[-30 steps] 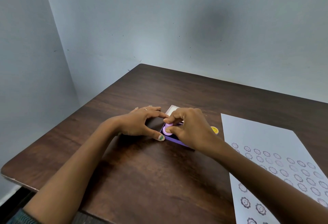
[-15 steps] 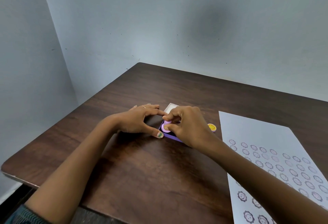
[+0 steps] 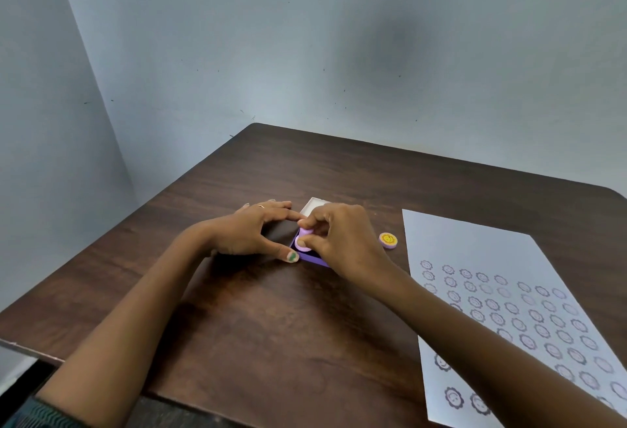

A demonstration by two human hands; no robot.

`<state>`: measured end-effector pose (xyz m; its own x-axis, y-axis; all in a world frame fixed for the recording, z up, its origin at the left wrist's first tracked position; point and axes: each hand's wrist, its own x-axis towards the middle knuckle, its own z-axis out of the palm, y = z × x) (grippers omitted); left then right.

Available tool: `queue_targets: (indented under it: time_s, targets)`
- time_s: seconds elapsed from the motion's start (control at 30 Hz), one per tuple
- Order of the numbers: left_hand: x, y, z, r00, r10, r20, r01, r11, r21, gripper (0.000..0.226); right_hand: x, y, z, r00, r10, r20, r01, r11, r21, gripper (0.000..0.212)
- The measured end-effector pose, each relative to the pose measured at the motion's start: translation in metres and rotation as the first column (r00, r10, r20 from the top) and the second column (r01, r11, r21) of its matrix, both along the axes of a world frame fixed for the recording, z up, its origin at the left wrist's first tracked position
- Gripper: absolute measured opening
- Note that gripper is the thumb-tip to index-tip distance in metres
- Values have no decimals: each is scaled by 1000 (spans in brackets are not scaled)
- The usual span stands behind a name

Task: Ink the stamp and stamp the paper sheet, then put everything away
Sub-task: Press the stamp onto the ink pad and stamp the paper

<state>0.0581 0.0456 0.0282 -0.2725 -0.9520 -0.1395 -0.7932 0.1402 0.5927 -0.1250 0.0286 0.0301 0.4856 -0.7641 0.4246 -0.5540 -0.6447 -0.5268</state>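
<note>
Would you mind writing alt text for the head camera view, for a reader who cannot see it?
The right hand pinches a round lilac stamp over a small purple ink pad box that the left hand steadies on a dark wooden table. To the right lie a small yellow-faced stamp and a paper sheet covered in rows of stamped flower-shaped faces.

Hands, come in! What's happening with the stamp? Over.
Right hand pinching stamp on ink pad. Left hand steadies pad. Nothing in the way.

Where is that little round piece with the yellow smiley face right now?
In the head view, the yellow smiley piece sits on the dark table, right of centre, between the right hand and the top-left corner of the stamped paper sheet, touching neither.
</note>
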Motion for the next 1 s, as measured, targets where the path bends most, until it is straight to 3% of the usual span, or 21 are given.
queue_targets:
  time_s: [0.07, 0.13, 0.2, 0.27, 0.37, 0.47, 0.6, 0.73, 0.87, 1.0]
  targets:
    - [-1, 0, 0, 1000, 3, -15, -3, 1000, 2, 63, -7, -4, 3, 998, -14, 59, 8, 996, 92, 18]
    - [1, 0, -1, 1000, -1, -15, 1, 1000, -7, 66, -20, -7, 7, 965, -114, 236, 59, 972, 227, 20]
    - [4, -2, -3, 1000, -3, -7, 3, 1000, -4, 74, -40, -10, 12, 813, -256, 523, -35, 875, 483, 25]
    - [7, -3, -5, 999, 16, -45, -16, 1000, 7, 84, -66, -10, 16, 612, -397, 685, -248, 725, 642, 24]
    - [3, -5, -2, 978, 87, -188, -90, 996, -6, 95, -112, -11, 20, 401, -562, 723, -465, 556, 689, 22]
    - [-10, -6, 3, 957, 160, -241, -181, 981, -67, 94, -153, -7, 21, 287, -655, 699, -578, 463, 672, 19]
    - [-53, -3, 13, 984, 155, -93, -173, 954, -244, 82, -192, -6, 21, 226, -642, 733, -608, 495, 620, 14]
    - [-123, 4, 19, 999, -39, 9, 40, 926, -376, 74, -218, -9, 22, 168, -651, 740, -594, 532, 603, 13]
    - [-190, 1, 9, 950, -254, 184, 297, 917, -267, 84, -234, -7, 18, 138, -648, 749, -562, 571, 598, 11]
    - [-238, -7, -8, 886, -293, 359, 387, 894, -226, 91, -244, -7, 16, 99, -658, 747, -539, 595, 596, 9]
